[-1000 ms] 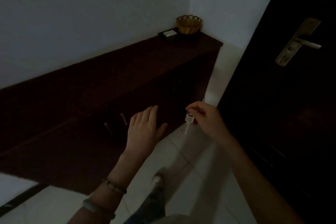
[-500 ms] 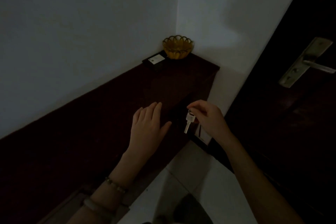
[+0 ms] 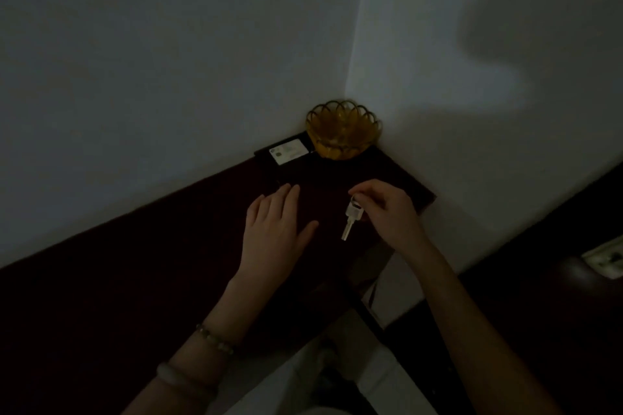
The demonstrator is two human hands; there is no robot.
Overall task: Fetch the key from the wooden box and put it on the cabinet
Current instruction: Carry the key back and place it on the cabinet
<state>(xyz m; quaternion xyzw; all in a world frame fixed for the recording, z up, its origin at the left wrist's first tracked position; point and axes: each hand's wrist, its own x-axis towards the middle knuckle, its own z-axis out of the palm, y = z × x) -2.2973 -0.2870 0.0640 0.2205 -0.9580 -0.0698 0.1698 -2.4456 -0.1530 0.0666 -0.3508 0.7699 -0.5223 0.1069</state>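
The room is dim. A pale silver key (image 3: 350,219) hangs blade down from my right hand (image 3: 391,212), which pinches its ring between thumb and fingers above the right end of the dark wooden cabinet (image 3: 135,280). My left hand (image 3: 276,229) is held flat with fingers apart over the cabinet top, just left of the key, and holds nothing. Whether it touches the surface I cannot tell. No wooden box is in view.
A yellow scalloped glass bowl (image 3: 344,131) stands in the far corner of the cabinet, with a dark flat item bearing a white card (image 3: 290,152) beside it. White walls meet behind. A dark door with a metal handle plate (image 3: 606,259) is at right.
I have come closer to the cabinet. Both hands have moved up from in front of it to above its top, with the key still hanging from my right hand.
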